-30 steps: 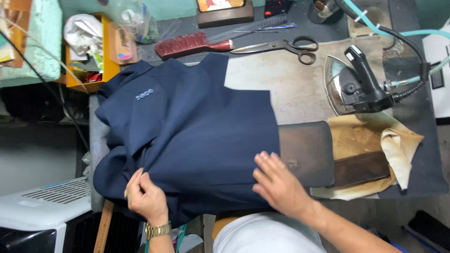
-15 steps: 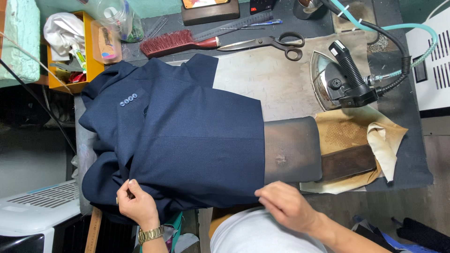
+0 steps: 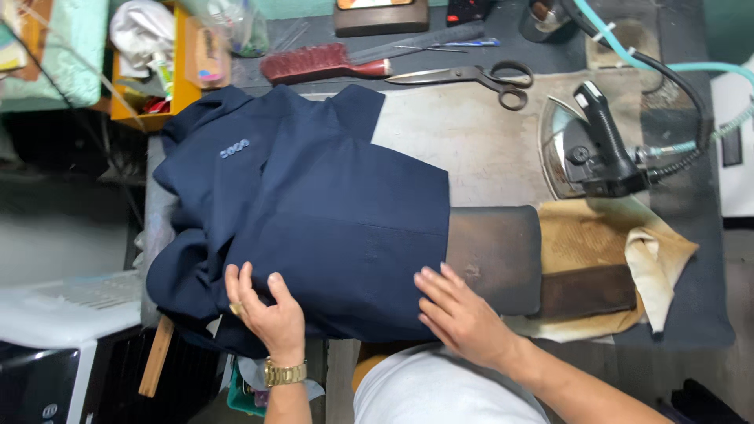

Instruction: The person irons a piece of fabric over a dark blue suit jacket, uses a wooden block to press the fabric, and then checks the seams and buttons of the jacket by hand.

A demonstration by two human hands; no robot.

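Observation:
A navy blue jacket [image 3: 314, 204] lies spread over a dark pressing pad [image 3: 499, 255] on the ironing table [image 3: 471, 141]. My left hand [image 3: 267, 314], with a gold watch on the wrist, grips the jacket's near edge with curled fingers. My right hand [image 3: 459, 310] lies flat with fingers spread on the jacket's hem where it meets the pad. Several small buttons [image 3: 234, 148] show on a sleeve at the upper left.
A steam iron [image 3: 589, 145] with a teal hose rests at the right, above tan cloths [image 3: 628, 251]. Scissors [image 3: 471, 76] and a red brush [image 3: 318, 63] lie at the table's back. A yellow box [image 3: 177, 82] of odds stands at the upper left.
The jacket has been tugged and shifted on the pad. My right hand slid from the fabric's middle toward the hem by the pad; my left hand regripped the near edge.

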